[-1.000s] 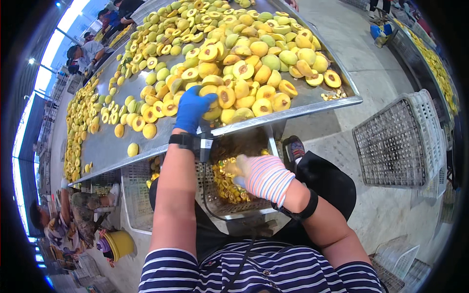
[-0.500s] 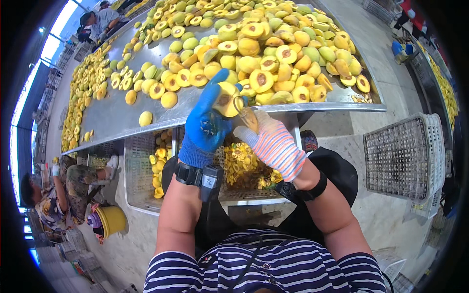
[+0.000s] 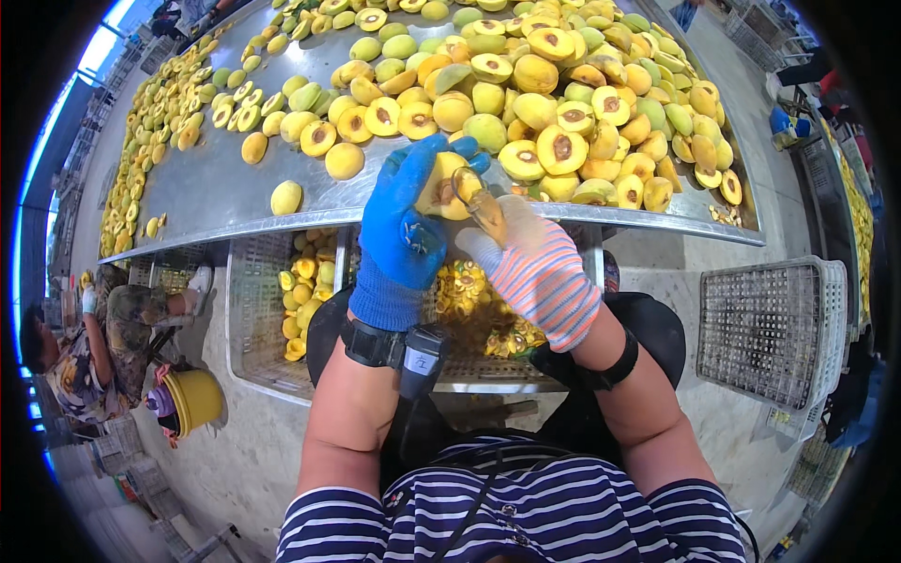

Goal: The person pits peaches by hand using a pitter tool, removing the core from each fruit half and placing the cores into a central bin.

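Pitting yellow fruit at the steel table, one half in hand.

Our left hand (image 3: 405,235), in a blue glove, is wrapped around a halved yellow fruit (image 3: 441,183) just over the near edge of the metal table (image 3: 216,192). Our right hand (image 3: 540,272), in a striped glove, is closed on a small spoon-like pitting tool (image 3: 481,202) whose tip sits at the fruit's cut face. At 12 o'clock a large heap of fruit halves (image 3: 554,103) lies with pits showing, so we judge most work remains. At 9 o'clock of the hands, a grey crate (image 3: 249,324) holds a modest pile of fruit; at 6 o'clock another catches scooped pits (image 3: 474,300). An empty crate (image 3: 770,328) waits at 3 o'clock.
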Action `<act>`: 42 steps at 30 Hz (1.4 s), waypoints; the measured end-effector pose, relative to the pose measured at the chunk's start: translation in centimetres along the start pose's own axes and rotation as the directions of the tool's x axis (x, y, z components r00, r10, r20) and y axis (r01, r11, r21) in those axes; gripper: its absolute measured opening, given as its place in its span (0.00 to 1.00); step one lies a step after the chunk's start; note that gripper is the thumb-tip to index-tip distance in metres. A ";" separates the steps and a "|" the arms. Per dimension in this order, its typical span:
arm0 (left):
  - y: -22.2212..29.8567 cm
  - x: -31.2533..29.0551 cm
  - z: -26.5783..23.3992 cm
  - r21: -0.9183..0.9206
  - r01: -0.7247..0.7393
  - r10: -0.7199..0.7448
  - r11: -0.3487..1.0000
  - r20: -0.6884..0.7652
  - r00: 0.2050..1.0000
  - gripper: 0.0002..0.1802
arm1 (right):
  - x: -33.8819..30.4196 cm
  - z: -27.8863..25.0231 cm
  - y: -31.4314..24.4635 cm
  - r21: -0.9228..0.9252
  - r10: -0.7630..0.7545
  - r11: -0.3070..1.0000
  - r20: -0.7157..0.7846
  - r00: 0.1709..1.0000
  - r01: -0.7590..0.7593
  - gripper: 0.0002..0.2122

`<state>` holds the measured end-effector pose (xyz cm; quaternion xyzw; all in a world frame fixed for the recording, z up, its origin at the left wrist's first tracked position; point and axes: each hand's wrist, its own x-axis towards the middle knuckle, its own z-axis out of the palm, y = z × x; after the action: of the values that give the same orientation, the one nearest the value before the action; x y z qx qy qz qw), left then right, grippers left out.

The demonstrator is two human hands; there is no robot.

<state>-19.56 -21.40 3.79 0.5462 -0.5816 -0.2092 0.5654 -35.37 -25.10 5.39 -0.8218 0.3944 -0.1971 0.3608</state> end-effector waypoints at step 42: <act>1.4 -1.3 -1.2 -0.854 0.461 -0.468 0.242 0.313 0.827 0.30 | -4.2 -2.5 5.1 -0.049 -0.132 0.983 0.496 0.858 0.179 0.12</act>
<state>-19.34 -19.34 4.72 0.2968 -0.1826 -0.6440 0.6811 -42.05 -25.06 3.04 -0.8900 0.2311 0.0078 0.3929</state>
